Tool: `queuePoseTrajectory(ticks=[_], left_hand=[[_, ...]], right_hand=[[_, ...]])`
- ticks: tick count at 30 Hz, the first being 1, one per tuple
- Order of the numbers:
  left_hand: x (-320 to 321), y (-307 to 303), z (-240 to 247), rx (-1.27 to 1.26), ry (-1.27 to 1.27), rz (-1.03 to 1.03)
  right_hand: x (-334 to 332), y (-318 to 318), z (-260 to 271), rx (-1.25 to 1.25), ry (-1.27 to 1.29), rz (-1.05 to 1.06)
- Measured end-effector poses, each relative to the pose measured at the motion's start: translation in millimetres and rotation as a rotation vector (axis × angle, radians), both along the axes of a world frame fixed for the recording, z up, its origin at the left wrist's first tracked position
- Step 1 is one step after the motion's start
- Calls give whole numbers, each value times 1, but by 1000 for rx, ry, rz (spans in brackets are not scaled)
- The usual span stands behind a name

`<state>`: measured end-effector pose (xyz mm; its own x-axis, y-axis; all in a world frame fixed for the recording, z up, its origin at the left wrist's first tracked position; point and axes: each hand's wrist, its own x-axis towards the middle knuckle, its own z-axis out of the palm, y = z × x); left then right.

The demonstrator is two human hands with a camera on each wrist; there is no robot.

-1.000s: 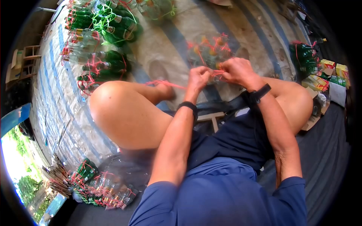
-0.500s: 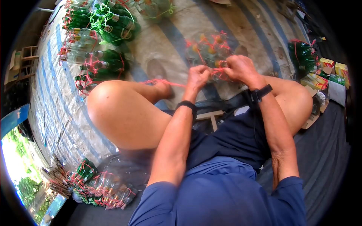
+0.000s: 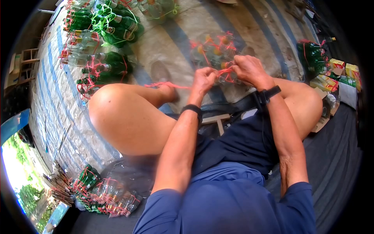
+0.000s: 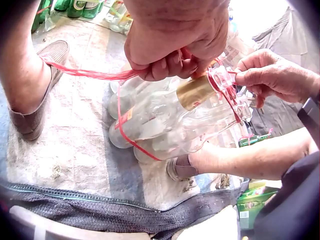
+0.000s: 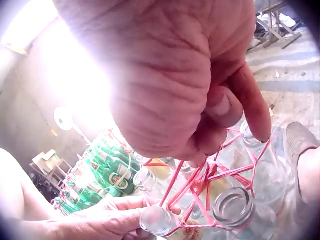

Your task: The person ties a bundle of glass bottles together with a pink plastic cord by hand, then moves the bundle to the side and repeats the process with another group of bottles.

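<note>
A bundle of clear glass bottles [image 4: 150, 127] stands on the floor between the feet, its necks laced together with red plastic twine [image 5: 207, 182]. My left hand [image 3: 204, 80] grips a strand of that twine beside the necks, and a long tail of it trails left past the ankle. Close by, at the bottle tops, my right hand [image 3: 252, 71] pinches the twine with its fingers curled. In the left wrist view the right hand's thumb and finger meet at a bottle mouth. Gold foil [image 4: 194, 94] wraps one neck.
More tied bundles of green bottles [image 3: 107, 68] stand at the left, others behind them. Another green bundle [image 3: 313, 56] and yellow cartons [image 3: 325, 84] sit at the right. Bundled bottles [image 3: 113, 197] lie at the lower left. A striped sheet [image 3: 187, 43] covers the floor.
My right hand has moved slightly up and to the right, a little away from the left. The left hand keeps its grip on the twine, and the bottle bundle stays in place.
</note>
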<state>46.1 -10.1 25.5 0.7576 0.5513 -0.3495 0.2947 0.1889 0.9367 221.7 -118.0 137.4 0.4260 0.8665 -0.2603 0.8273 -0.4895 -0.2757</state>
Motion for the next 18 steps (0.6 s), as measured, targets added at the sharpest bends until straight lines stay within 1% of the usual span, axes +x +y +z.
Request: queuePoseTrajectory(ticks=[10, 18], left_hand=[[1, -1, 3, 28, 5, 5], [2, -2, 1, 33, -1, 0]], right_hand=[[3, 1, 0, -39, -17, 52], [10, 7, -4, -43, 5, 52]])
